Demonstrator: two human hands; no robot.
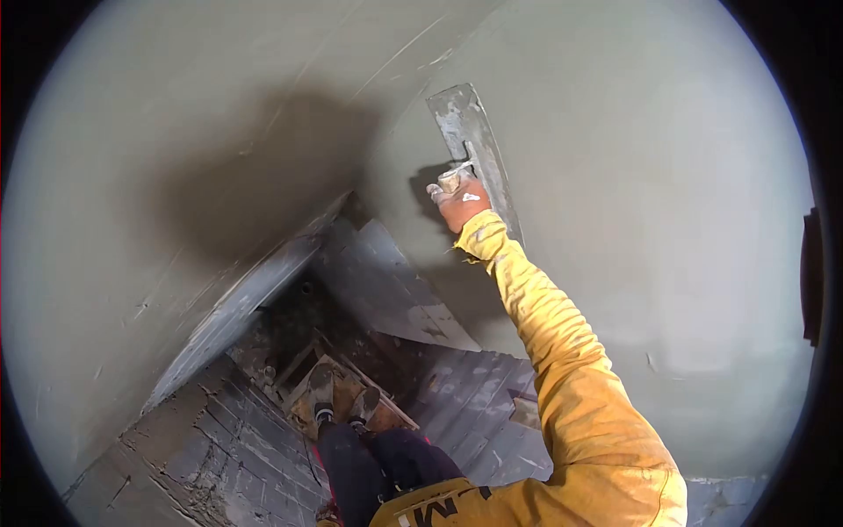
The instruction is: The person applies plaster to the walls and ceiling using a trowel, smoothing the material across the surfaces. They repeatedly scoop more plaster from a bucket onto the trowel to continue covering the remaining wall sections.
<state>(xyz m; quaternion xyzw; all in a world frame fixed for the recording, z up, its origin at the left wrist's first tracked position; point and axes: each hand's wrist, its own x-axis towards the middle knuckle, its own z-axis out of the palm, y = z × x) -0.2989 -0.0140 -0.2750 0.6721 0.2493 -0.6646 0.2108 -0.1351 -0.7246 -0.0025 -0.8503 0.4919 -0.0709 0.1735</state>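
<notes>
My right hand (464, 204), in a frayed yellow sleeve (544, 312), is closed round the handle of a plastering trowel (458, 114). The long metal blade is smeared with grey plaster and lies along the wall (650, 202), close to the inner corner. White plaster marks my knuckles and the handle end. Fresh-looking grey plaster covers this wall smoothly, down to a ragged lower edge. My left hand is out of view.
A second plastered wall (114, 237) meets this one on the left. Bare blockwork (483, 404) shows below the plaster. My shoes (321, 386) stand on a wooden platform (351, 386) above a dark, cluttered area. A dark object (811, 277) sits at the far right edge.
</notes>
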